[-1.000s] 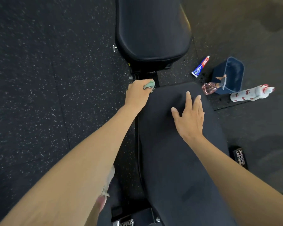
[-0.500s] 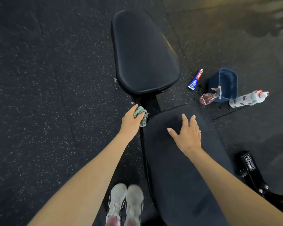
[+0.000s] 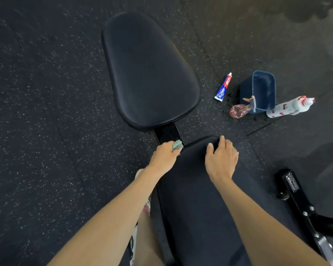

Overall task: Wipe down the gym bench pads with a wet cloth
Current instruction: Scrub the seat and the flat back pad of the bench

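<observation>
The black rubber floor with tiny white specks [image 3: 46, 112] fills the left side. The left hand [image 3: 164, 156] is curled tight round a small scrunched green cloth [image 3: 176, 145] (only a little bit pokes out past the fingers). The cloth is right at the far left corner of the long black cushioned back pad [image 3: 200, 198]. Just past it a short black metal bar [image 3: 167, 133] leads up to the wide black cushioned seat pad [image 3: 150, 73].

The right hand [image 3: 222, 160] is on the far end of the back pad. Its thumb lies on top and its fingers bend over the edge, so it holds the pad.

On the floor to the right lie a red, white and blue toothpaste tube [image 3: 223, 87], a round pink see-through bottle [image 3: 237, 111], a dark blue plastic tub [image 3: 261, 91] and a white bottle with red marks [image 3: 290, 108]. They are close together. Nearer, at the right edge, is a black metal bench leg [image 3: 300, 198].
</observation>
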Motion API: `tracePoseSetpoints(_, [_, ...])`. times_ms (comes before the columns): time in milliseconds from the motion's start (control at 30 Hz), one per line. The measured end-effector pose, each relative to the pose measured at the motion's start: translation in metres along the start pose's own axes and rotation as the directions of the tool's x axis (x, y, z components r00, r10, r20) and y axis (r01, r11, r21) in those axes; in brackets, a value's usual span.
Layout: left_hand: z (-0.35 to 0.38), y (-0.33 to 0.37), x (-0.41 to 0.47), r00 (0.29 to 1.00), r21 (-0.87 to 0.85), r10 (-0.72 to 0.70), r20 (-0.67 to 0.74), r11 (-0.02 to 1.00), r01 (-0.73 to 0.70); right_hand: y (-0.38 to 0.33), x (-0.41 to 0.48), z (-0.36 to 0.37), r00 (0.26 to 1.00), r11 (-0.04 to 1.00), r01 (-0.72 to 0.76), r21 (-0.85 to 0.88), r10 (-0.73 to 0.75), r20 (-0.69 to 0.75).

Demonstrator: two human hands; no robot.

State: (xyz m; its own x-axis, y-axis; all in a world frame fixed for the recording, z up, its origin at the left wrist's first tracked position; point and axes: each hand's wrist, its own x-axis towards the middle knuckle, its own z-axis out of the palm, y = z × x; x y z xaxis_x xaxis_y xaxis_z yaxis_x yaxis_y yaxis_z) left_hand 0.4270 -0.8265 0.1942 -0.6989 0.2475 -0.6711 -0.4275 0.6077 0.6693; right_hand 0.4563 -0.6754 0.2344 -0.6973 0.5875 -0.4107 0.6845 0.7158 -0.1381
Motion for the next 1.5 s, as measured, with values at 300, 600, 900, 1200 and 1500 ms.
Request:
tracePoseSetpoints(300, [0.026,0.079,0.047,0.98,0.153,0.072,0.186,0.983,-0.101,0.002,0.022,-0.015,1.0,1.0,-0.016,0.026,0.016,0.0])
tracePoseSetpoints(600, [-0.017,0.049,0.031,0.941,0.257,0.119,0.316,0.944,-0.206,-0.004,0.016,-0.019,0.991,0.998,-0.05,-0.022,0.052,0.122])
tracePoseSetpoints(900, [-0.062,-0.012,-0.004,0.952,0.193,-0.019,0.306,0.98,-0.043,0.001,-0.024,-0.007,0.986,0.992,-0.118,0.045,0.112,0.121])
tracePoseSetpoints(1200, [-0.001,0.039,0.011,0.998,0.049,-0.01,0.06,0.999,0.007,0.013,-0.022,0.0,0.998,0.992,-0.045,0.116,0.041,0.043])
tracePoseSetpoints(1500, [0.054,0.095,0.043,0.995,0.232,0.079,-0.066,0.971,-0.062,0.07,-0.016,-0.009,0.999,0.988,-0.035,0.149,0.03,0.035])
